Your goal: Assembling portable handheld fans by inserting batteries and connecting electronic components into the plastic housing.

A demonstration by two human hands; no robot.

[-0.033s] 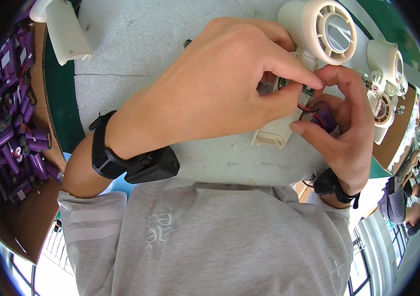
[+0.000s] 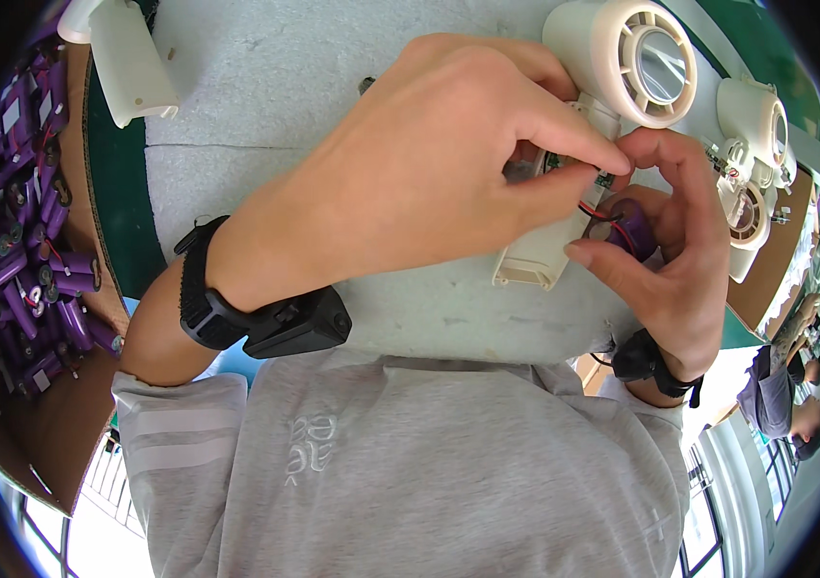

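A cream handheld fan (image 2: 575,43) lies on the pale mat, its round head at the far right and its opened handle (image 2: 528,267) pointing toward me. My left hand (image 2: 453,159) reaches across the handle, thumb and forefinger closed in a pinch beside a small green circuit board (image 2: 605,180). What sits between those fingertips is hidden. My right hand (image 2: 689,250) curls round a purple battery cell (image 2: 633,229) just right of the handle, with its forefinger meeting the left fingertips. Red and black wires (image 2: 591,210) run from the cell toward the board.
At the left, a cardboard box (image 2: 53,438) holds many purple batteries (image 2: 20,270) with wires. A cream shell piece (image 2: 130,72) lies on the mat (image 2: 246,87) at the far left. More fan parts (image 2: 754,116) stand at the right edge. Another person (image 2: 774,390) is beyond, at right.
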